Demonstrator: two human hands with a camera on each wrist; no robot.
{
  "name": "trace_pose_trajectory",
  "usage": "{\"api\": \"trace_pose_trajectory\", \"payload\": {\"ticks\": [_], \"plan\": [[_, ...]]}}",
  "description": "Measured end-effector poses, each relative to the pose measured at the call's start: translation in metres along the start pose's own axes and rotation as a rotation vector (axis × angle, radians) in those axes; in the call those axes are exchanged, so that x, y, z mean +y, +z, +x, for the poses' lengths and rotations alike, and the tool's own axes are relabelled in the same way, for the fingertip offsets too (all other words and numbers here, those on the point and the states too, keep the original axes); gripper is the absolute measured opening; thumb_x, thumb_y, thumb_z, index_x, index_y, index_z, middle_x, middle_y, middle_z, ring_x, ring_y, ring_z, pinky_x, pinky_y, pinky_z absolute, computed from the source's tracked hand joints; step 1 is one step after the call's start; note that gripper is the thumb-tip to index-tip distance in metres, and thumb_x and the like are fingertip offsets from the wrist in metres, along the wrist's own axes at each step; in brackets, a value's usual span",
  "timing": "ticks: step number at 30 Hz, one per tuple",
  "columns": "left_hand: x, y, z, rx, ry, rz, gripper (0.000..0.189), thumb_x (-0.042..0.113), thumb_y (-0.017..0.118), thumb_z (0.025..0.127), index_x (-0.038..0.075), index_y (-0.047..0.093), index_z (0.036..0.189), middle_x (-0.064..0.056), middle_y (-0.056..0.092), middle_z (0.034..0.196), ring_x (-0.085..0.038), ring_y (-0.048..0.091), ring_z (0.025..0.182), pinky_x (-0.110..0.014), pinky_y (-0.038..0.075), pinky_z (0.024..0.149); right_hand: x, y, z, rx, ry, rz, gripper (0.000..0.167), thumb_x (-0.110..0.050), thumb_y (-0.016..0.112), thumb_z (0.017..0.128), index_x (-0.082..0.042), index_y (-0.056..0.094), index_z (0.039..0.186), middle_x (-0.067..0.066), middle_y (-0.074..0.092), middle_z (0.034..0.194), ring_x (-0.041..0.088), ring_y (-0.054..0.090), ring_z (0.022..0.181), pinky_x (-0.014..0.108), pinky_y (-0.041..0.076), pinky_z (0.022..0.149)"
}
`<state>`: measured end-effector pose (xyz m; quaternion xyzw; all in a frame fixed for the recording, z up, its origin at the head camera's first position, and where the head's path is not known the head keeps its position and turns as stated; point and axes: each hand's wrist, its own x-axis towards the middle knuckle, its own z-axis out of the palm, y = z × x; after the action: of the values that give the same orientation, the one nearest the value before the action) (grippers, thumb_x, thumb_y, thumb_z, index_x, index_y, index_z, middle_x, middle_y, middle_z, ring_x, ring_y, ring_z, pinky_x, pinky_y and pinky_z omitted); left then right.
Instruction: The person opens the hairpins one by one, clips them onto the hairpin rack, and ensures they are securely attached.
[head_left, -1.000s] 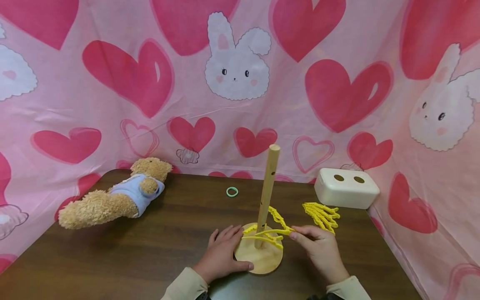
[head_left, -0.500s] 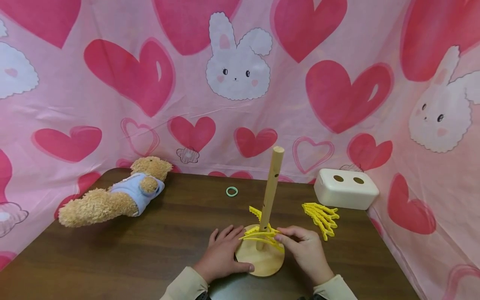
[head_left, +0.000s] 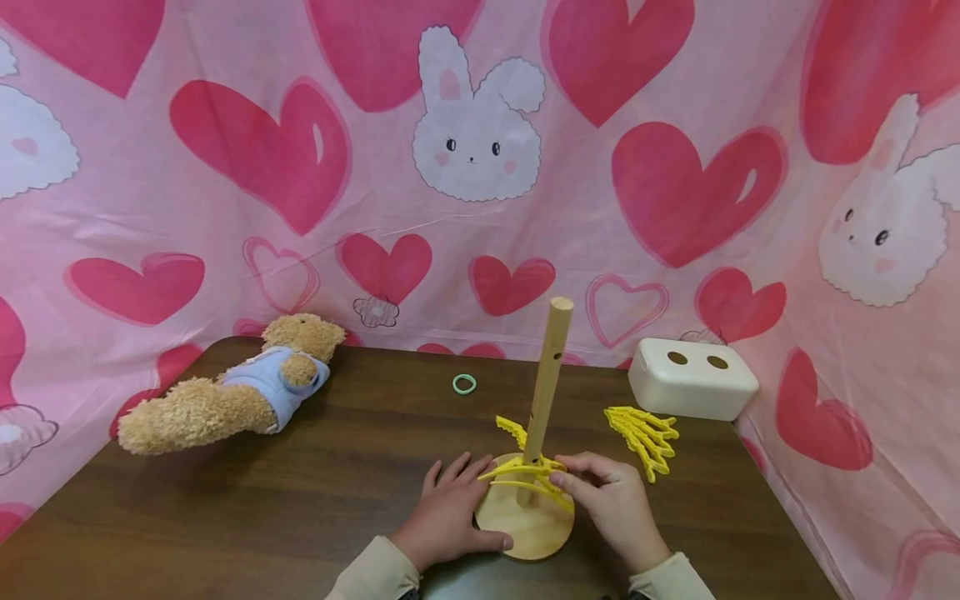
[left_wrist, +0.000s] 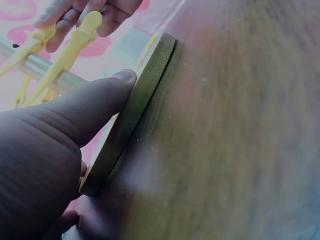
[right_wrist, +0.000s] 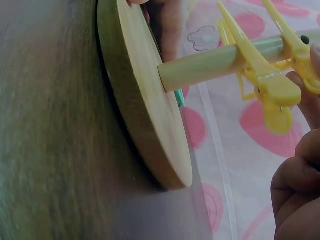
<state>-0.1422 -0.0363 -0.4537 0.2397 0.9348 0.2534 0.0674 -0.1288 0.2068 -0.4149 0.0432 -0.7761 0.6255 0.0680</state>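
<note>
A wooden stand has an upright post [head_left: 549, 375] on a round base [head_left: 528, 533]. My left hand [head_left: 446, 512] lies at the base's left side with fingers spread and straight, its thumb on the base's top. Two yellow alligator hair clips straddle the lower post, one above the other. With thumb and fingers, my right hand [head_left: 617, 504] pinches the tail of the upper hair clip [right_wrist: 301, 52]. The lower hair clip [right_wrist: 272, 87] sits nearer the base, its long arms across the post. Partly behind the post, a toothed clip arm [head_left: 512, 428] sticks out.
Several more yellow hair clips [head_left: 647, 435] lie right of the stand. Behind them is a white box [head_left: 693, 387] with two round holes. A mint-green ring [head_left: 464, 384] lies at the back, and a teddy bear [head_left: 266, 383] in blue lies at the left.
My right hand has moved left, bringing the hair clip from the post's right side to across it. Later, the stand has shifted slightly right and nearer. My left hand stays at the base.
</note>
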Motion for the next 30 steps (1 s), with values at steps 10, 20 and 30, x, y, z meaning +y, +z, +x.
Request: {"api": "trace_pose_trajectory", "payload": {"ticks": [10, 20, 30], "plan": [[-0.0004, -0.0008, -0.0011, 0.011, 0.017, -0.005, 0.086, 0.071, 0.073, 0.076, 0.019, 0.057, 0.143, -0.004, 0.04, 0.158, -0.038, 0.029, 0.146, -0.071, 0.014, 0.11, 0.0038, -0.0046, 0.0015, -0.02, 0.051, -0.034, 0.031, -0.011, 0.084, 0.08, -0.002, 0.077, 0.108, 0.007, 0.076, 0.099, 0.015, 0.061, 0.078, 0.026, 0.053, 0.067], [-0.0034, 0.0015, 0.0007, 0.018, 0.022, -0.02, 0.086, 0.071, 0.072, 0.077, 0.014, 0.06, 0.139, -0.006, 0.04, 0.158, -0.039, 0.028, 0.147, -0.072, 0.013, 0.11, 0.0064, -0.007, 0.0009, -0.016, 0.042, -0.038, 0.033, -0.011, 0.085, 0.079, -0.001, 0.077, 0.109, 0.005, 0.076, 0.098, 0.013, 0.058, 0.077, 0.024, 0.049, 0.068], [-0.0011, 0.0005, -0.0002, 0.011, 0.003, -0.016, 0.092, 0.071, 0.072, 0.076, 0.015, 0.053, 0.147, -0.004, 0.039, 0.158, -0.036, 0.028, 0.147, -0.07, 0.014, 0.111, 0.0084, -0.0097, 0.0009, -0.007, 0.028, -0.053, 0.033, -0.009, 0.085, 0.078, -0.001, 0.077, 0.109, 0.002, 0.049, 0.065, 0.013, 0.043, 0.059, 0.024, 0.036, 0.052]]}}
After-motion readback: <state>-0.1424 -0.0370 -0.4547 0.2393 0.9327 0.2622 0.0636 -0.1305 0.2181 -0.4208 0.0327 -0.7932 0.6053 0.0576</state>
